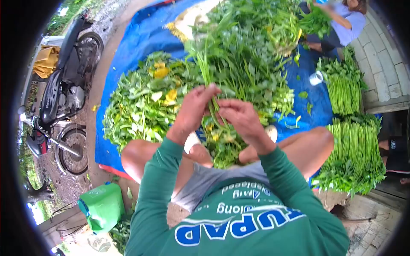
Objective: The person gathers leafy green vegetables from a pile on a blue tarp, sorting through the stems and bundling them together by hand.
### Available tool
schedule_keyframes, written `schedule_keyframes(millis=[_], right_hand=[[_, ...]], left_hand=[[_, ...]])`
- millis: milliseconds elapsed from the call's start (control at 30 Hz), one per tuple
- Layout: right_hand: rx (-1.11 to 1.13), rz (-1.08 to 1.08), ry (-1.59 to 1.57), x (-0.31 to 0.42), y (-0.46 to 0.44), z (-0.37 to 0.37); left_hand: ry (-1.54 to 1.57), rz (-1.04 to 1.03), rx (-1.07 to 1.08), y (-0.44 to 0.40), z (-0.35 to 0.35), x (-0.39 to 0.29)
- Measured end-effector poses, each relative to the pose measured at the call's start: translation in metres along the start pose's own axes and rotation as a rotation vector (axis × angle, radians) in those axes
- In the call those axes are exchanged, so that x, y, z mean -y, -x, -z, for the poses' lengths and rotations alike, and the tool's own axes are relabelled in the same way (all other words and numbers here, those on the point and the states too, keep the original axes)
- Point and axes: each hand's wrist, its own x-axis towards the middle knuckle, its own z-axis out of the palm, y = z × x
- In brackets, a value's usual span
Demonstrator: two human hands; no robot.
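Note:
My left hand (194, 107) is closed around a small bunch of long green stems (206, 66) with leafy tops pointing away from me. Just beside it, the fingers of my right hand (244, 119) pinch the lower part of the same stems. Both hands are above my crossed legs. Beyond them lies a big heap of leafy stalks (252, 72) on a blue tarp (145, 30). To the left spreads a pile of loose leaves (132, 115), some yellow. More leaves (224, 153) lie between my feet.
Bundled stems (354, 145) are stacked at the right, with another stack (344, 91) behind. A white cup (316, 78) lies on the tarp. Another person (346, 23) sits far right holding greens. A motorcycle (64, 94) and a green plastic container (102, 207) are at the left.

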Motion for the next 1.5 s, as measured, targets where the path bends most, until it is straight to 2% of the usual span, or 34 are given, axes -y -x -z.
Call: schedule_keyframes(millis=[33, 100, 233, 267, 367, 400, 500, 533, 667, 767, 833, 967, 1000, 1100, 1233, 1267, 1300, 1333, 1367, 1400, 1433, 1500], right_hand=[[0.002, -0.017, 0.042, 0.001, 0.001, -0.005], [-0.023, 0.113, 0.268, -0.006, 0.003, -0.005], [0.010, 0.533, 0.668, 0.001, 0.004, -0.005], [0.056, 0.580, 0.721, 0.006, 0.009, -0.004], [-0.165, 0.380, 0.459, 0.007, 0.017, 0.000], [-0.143, 0.167, 0.292, 0.012, 0.022, 0.005], [-0.012, -0.009, 0.372, -0.005, 0.037, 0.007], [0.017, -0.083, 0.260, -0.021, 0.038, 0.005], [-0.274, 0.188, 0.432, -0.067, 0.023, -0.028], [-0.308, 0.321, 0.446, -0.068, 0.010, -0.033], [-0.288, 0.333, 0.476, -0.063, 0.005, -0.027], [-0.360, 0.622, 0.876, -0.059, 0.005, -0.016], [-0.330, 0.626, 0.933, -0.057, 0.006, -0.016], [-0.167, 0.477, 1.017, -0.067, 0.010, -0.011], [0.375, -0.280, 1.052, -0.078, 0.024, 0.003], [0.525, -0.258, 1.068, -0.100, 0.023, 0.024], [0.484, -0.355, 1.071, -0.099, 0.006, 0.038], [0.245, -0.386, 1.057, -0.123, -0.016, 0.058], [0.009, -0.063, 1.155, -0.159, -0.037, 0.089], [-0.213, 0.057, 1.072, -0.173, -0.057, 0.109], [-0.360, -0.024, 1.103, -0.172, -0.076, 0.123], [-0.462, -0.066, 1.176, -0.174, -0.104, 0.142]], left_hand=[[-0.002, -0.032, 0.005, -0.003, 0.006, 0.005], [-0.053, -0.111, -0.104, -0.006, 0.012, 0.005], [-0.106, -0.195, -0.220, -0.006, 0.019, -0.001], [-0.084, -0.207, -0.275, -0.010, 0.028, -0.006], [0.044, -0.252, -0.342, -0.008, 0.044, -0.022], [0.064, -0.269, -0.358, -0.006, 0.045, -0.024], [0.120, -0.283, -0.379, -0.010, 0.050, -0.021], [0.144, -0.281, -0.384, -0.011, 0.050, -0.019], [0.207, -0.291, -0.358, -0.011, 0.047, -0.016], [0.200, -0.305, -0.375, -0.007, 0.040, -0.015], [0.182, -0.326, -0.373, -0.008, 0.040, -0.013], [0.154, -0.367, -0.490, -0.005, 0.034, -0.016], [0.130, -0.370, -0.503, -0.003, 0.033, -0.016], [0.058, -0.365, -0.511, -0.003, 0.037, -0.016], [0.080, -0.515, -0.596, 0.002, 0.057, -0.049], [0.065, -0.497, -0.525, 0.006, 0.064, -0.054], [0.069, -0.481, -0.530, 0.008, 0.061, -0.054], [0.075, -0.475, -0.535, 0.009, 0.055, -0.054], [0.077, -0.470, -0.541, 0.010, 0.051, -0.054], [0.053, -0.454, -0.523, 0.011, 0.048, -0.051], [0.035, -0.426, -0.505, 0.015, 0.045, -0.051], [-0.003, -0.377, -0.465, 0.018, 0.040, -0.054]])
